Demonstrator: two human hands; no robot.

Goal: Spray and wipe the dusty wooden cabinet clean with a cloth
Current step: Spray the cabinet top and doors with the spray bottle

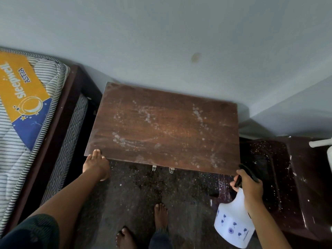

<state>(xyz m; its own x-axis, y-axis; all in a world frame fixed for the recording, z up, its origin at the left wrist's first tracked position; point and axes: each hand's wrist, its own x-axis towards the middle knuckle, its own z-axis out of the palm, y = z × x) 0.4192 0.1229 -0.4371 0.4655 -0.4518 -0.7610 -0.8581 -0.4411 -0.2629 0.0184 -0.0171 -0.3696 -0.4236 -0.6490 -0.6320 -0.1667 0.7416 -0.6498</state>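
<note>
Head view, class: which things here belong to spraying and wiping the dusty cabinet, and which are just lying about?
Job in hand: wooden cabinet, dust-streaked; spray bottle in the right hand; left hand resting on the cabinet's front corner. No cloth plainly shows.
Lying about: mattress; bed frame; dark furniture at right.

The cabinet (165, 130) stands backed against the wall (161, 42). To its left is the bed frame (59, 112), and the mattress (23, 108) lies on top of that. Over on the right, a low ledge (305, 177) sits beside the cabinet, tucked into the room's corner. The left hand (96, 164) is at the front-left corner, fingers (97, 152) on the cabinet top. The right hand (249, 186) holds the spray bottle (233, 225) just off the front-right corner, the bottle hanging below the hand. Two feet (161, 216) stand on the floor (136, 191) in front of the cabinet, between the arms.
</note>
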